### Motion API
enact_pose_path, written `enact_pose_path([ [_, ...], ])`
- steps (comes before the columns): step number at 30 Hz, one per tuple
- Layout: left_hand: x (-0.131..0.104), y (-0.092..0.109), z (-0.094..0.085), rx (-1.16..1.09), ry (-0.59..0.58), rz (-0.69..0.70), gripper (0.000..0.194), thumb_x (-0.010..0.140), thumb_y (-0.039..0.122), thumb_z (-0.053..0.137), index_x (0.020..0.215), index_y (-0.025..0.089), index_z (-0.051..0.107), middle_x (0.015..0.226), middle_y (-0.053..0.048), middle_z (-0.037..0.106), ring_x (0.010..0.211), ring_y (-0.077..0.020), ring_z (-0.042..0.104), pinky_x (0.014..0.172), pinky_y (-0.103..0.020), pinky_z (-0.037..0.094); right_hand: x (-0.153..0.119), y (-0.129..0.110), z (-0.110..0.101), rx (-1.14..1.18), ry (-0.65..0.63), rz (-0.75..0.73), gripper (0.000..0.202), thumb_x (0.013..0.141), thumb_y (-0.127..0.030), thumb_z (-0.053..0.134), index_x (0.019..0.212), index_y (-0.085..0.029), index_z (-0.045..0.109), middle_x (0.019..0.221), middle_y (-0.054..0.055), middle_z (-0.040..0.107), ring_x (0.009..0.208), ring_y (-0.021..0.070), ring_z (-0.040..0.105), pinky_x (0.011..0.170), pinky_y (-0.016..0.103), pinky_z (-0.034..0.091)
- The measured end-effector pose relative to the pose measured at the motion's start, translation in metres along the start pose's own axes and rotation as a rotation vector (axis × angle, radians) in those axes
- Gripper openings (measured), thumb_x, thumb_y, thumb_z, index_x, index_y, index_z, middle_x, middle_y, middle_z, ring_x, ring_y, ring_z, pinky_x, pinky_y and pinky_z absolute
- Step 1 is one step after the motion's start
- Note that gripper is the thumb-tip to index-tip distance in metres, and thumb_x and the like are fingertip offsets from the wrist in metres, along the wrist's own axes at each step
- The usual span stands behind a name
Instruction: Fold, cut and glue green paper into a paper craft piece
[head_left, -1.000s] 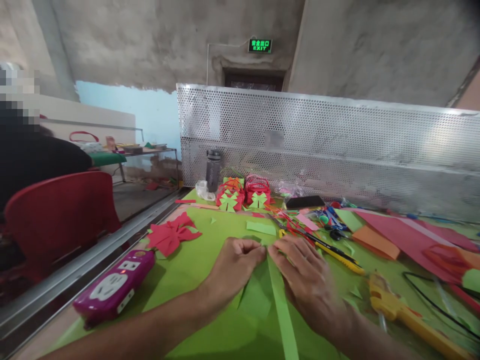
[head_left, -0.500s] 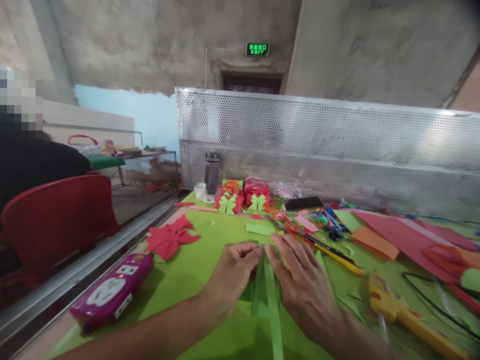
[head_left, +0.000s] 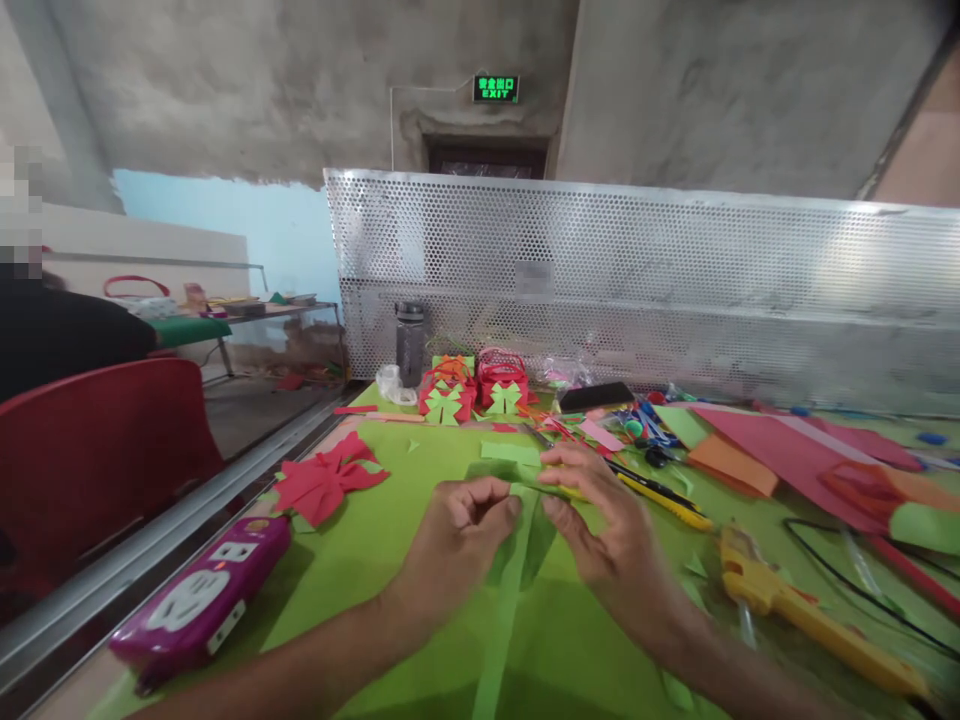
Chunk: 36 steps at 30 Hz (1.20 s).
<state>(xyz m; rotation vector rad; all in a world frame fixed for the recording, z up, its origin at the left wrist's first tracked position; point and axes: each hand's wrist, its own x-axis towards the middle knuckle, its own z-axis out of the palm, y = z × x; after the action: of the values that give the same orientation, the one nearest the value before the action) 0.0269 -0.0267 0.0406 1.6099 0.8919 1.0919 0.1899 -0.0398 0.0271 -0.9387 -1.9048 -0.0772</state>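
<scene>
My left hand (head_left: 472, 525) is closed, pinching a light green paper strip (head_left: 507, 610) between thumb and fingertips. The strip hangs down over the green work surface (head_left: 420, 640) toward me. Another part of the paper, seen nearly edge-on, runs right from the pinch into the gap between the thumb and fingers of my right hand (head_left: 607, 530), which curl loosely around it. Just beyond my hands lies a short pale green paper piece (head_left: 510, 453). A yellow utility knife (head_left: 667, 500) lies beside my right hand, partly behind its fingers.
A yellow glue gun (head_left: 795, 600) and its black cable lie right. A purple power strip (head_left: 206, 600) and red paper flower (head_left: 330, 480) lie left. Behind stand red paper baskets (head_left: 502, 385), a bottle (head_left: 410, 345) and a black phone (head_left: 596, 397). A person sits at far left.
My right hand has lifted from lying flat beside the strip, its fingers now curled around the paper. The strip's hanging end has swung left. My view has shifted slightly right.
</scene>
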Motion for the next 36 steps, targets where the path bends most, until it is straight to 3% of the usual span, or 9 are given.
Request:
enact_pose_path([
  [5, -0.005, 0.003, 0.005, 0.105, -0.021, 0.068, 0.027, 0.08, 0.029, 0.047, 0.057, 0.017, 0.043, 0.051, 0.007, 0.026, 0.046, -0.0068, 0.02, 0.041, -0.022, 0.017, 0.008, -0.007, -0.008, 0.112, -0.02, 0.183, 0.007, 0.083, -0.021, 0.052, 0.076, -0.019, 0.053, 0.098, 0.006, 0.056, 0.095, 0.0182, 0.054, 0.081, 0.032, 0.042],
  [12, -0.006, 0.002, 0.004, 0.329, 0.004, 0.223, 0.024, 0.082, 0.023, 0.045, 0.06, 0.016, 0.048, 0.052, 0.005, 0.032, 0.049, -0.0082, 0.029, 0.046, -0.022, 0.024, 0.004, -0.008, -0.012, 0.192, -0.106, 0.237, 0.005, 0.081, -0.024, 0.054, 0.081, -0.02, 0.057, 0.103, 0.006, 0.057, 0.096, 0.0184, 0.054, 0.083, 0.033, 0.04],
  [20, -0.007, 0.006, 0.006, 0.367, 0.012, 0.155, 0.031, 0.082, 0.026, 0.047, 0.053, 0.016, 0.043, 0.05, 0.005, 0.029, 0.049, -0.0084, 0.026, 0.045, -0.023, 0.022, 0.003, -0.007, -0.008, 0.227, -0.092, 0.206, 0.007, 0.082, -0.025, 0.055, 0.076, -0.021, 0.057, 0.1, 0.003, 0.057, 0.093, 0.0163, 0.056, 0.08, 0.03, 0.041],
  [31, -0.01, 0.004, 0.007, 0.387, 0.019, 0.105, 0.028, 0.081, 0.024, 0.046, 0.054, 0.017, 0.048, 0.049, 0.005, 0.03, 0.046, -0.009, 0.027, 0.046, -0.024, 0.022, 0.002, -0.01, -0.009, 0.193, -0.112, 0.158, 0.014, 0.079, -0.01, 0.047, 0.076, -0.021, 0.055, 0.104, 0.006, 0.058, 0.101, 0.0195, 0.055, 0.086, 0.038, 0.042],
  [36, -0.009, 0.005, 0.005, 0.371, 0.034, 0.11, 0.029, 0.081, 0.024, 0.045, 0.053, 0.017, 0.044, 0.049, 0.005, 0.028, 0.046, -0.0085, 0.025, 0.044, -0.023, 0.021, 0.002, -0.007, -0.007, 0.184, -0.1, 0.162, 0.013, 0.08, -0.012, 0.049, 0.079, -0.02, 0.059, 0.102, 0.007, 0.061, 0.099, 0.0196, 0.057, 0.087, 0.039, 0.043],
])
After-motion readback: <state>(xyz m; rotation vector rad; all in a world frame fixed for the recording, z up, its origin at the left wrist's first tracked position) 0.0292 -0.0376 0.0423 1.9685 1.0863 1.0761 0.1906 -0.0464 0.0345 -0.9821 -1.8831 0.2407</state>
